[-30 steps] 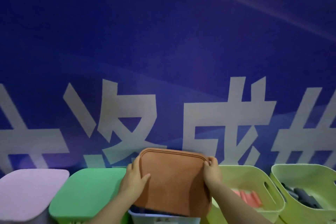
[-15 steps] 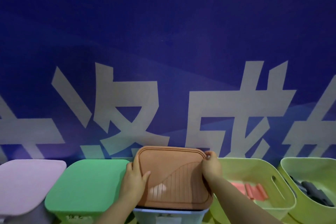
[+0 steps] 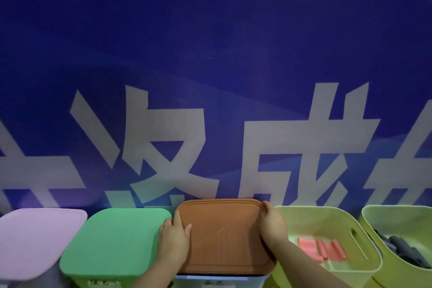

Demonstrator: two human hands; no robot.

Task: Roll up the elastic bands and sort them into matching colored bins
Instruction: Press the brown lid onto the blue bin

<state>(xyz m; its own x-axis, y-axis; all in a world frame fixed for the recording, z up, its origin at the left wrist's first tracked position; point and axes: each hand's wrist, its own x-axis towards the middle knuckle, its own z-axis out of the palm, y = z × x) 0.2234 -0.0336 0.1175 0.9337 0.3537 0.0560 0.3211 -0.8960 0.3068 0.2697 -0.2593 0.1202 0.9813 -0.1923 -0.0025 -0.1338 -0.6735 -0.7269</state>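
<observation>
Elastic bands (image 3: 321, 249), pink and rolled, lie in the yellow-green bin (image 3: 311, 214) at right. The brown lid (image 3: 224, 234), tilted before, now sits flat on the blue bin (image 3: 187, 279). The left hand (image 3: 174, 238) and right hand (image 3: 272, 224) grip its sides.

This is a staged stand or exhibition-type space, not a home. A large blue printed banner (image 3: 210, 54) with huge white Chinese characters (image 3: 163, 147) fills the far side. Along its foot stands a row of plastic bins: lilac lid (image 3: 35, 241), green lid (image 3: 112, 241), brown lid (image 3: 224, 236), then two open yellow-green bins (image 3: 315, 220) at right.
</observation>
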